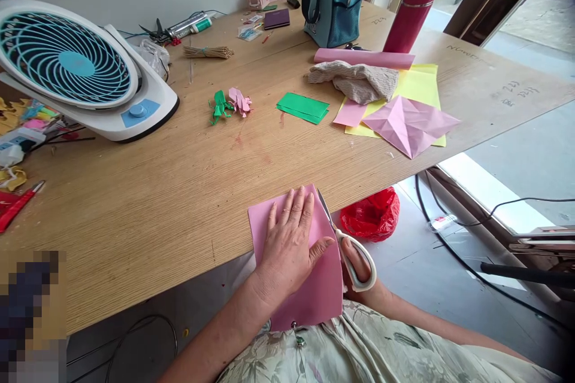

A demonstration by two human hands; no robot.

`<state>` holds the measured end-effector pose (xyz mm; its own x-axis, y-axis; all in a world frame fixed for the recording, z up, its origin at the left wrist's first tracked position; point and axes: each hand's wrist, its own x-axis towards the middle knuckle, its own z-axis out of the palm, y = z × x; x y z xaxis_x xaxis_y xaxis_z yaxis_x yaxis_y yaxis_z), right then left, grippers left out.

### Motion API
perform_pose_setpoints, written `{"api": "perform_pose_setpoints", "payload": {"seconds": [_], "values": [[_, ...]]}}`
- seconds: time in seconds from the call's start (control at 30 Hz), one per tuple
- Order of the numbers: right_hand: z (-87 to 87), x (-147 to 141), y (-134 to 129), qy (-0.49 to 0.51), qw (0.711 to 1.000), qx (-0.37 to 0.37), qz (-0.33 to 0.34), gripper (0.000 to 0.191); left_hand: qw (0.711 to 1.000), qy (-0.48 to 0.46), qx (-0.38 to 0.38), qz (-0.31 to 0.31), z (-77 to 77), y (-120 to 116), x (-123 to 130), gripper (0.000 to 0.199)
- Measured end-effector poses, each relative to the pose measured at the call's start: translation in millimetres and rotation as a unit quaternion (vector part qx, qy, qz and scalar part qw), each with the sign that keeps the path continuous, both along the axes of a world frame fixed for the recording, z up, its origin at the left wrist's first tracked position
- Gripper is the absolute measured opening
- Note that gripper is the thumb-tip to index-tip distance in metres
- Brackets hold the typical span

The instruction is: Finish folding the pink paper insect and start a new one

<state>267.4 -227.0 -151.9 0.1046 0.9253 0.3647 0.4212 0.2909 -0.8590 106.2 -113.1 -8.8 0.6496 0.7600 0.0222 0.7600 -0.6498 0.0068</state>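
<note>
A pink sheet of paper (323,287) lies partly on the table's front edge and partly over my lap. My left hand (291,233) presses flat on it, fingers stretched out and thumb pointing right. At the sheet's right edge, my right hand (357,266) grips white-handled scissors (369,263), its thumb through one loop. The blades point up and away along the paper's edge and look nearly closed. My right hand's other fingers are mostly hidden under the paper and handles.
A white and blue fan (148,96) stands at left. Farther back are folded paper figures (220,106), green paper (303,108), creased pink paper (411,125), a cloth (359,79), a red thermos (412,15) and a blue bag (335,3). A red-lined bin (372,215) sits below the table edge.
</note>
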Motion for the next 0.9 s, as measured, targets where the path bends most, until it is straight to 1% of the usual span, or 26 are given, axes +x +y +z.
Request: {"api": "perform_pose_setpoints", "payload": {"seconds": [0.03,0.1,0.2,0.33,0.43,0.57,0.7,0.8,0.9], "values": [[1.6,-1,-2,-0.016,0.999,0.033,-0.008,0.093,1.000,-0.002,-0.001,-0.002,0.8,1,1,0.082],[6.2,-5,-1,-0.063,0.993,0.096,-0.039,0.091,1.000,-0.008,0.004,-0.002,1.0,4,2,0.080],[11.1,-11,5,-0.100,0.984,0.129,-0.076,0.081,1.000,-0.008,0.014,0.004,-2.5,9,2,0.079],[11.2,-13,11,-0.076,0.985,0.132,-0.083,0.080,1.000,-0.001,0.024,0.006,-8.1,11,0,0.079],[11.9,-15,12,-0.074,0.985,0.127,-0.093,0.078,1.000,0.006,0.026,0.005,-8.2,10,-1,0.079],[12.1,-17,13,-0.096,0.982,0.133,-0.092,0.080,1.000,0.016,0.021,0.005,-5.9,11,0,0.079],[7.7,-16,13,-0.124,0.979,0.130,-0.097,0.081,1.000,0.014,0.017,0.005,-5.1,11,0,0.079],[4.1,-15,8,-0.115,0.984,0.109,-0.079,0.085,1.000,0.009,0.013,0.004,-4.6,10,-1,0.079],[-0.4,-13,-3,-0.085,0.993,0.075,-0.036,0.086,1.000,0.009,0.006,0.001,-3.7,7,-1,0.081]]}}
